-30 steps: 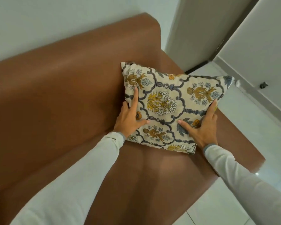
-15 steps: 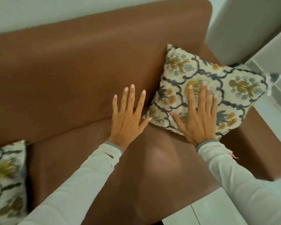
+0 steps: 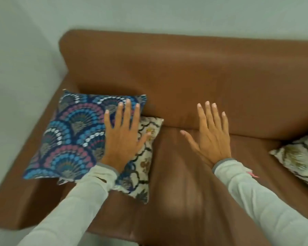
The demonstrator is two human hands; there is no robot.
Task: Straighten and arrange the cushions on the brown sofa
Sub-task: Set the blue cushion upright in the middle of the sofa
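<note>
The brown sofa (image 3: 203, 77) fills the view. At its left end a blue and pink fan-patterned cushion (image 3: 73, 134) lies on top of a cream floral cushion (image 3: 146, 157), both against the left armrest. My left hand (image 3: 123, 137) is spread flat over the blue cushion's right edge, fingers apart, holding nothing. My right hand (image 3: 210, 134) hovers open over the bare middle of the seat. A second cream floral cushion (image 3: 299, 157) sits at the right edge of the view, partly cut off.
A pale wall (image 3: 149, 13) runs behind the sofa and along its left side. The left armrest (image 3: 23, 192) borders the stacked cushions. The seat's front edge runs along the bottom of the view.
The view has swung left from the sofa's right end to its left end. Both hands left the right cream cushion; my left hand now lies over the blue cushion.
</note>
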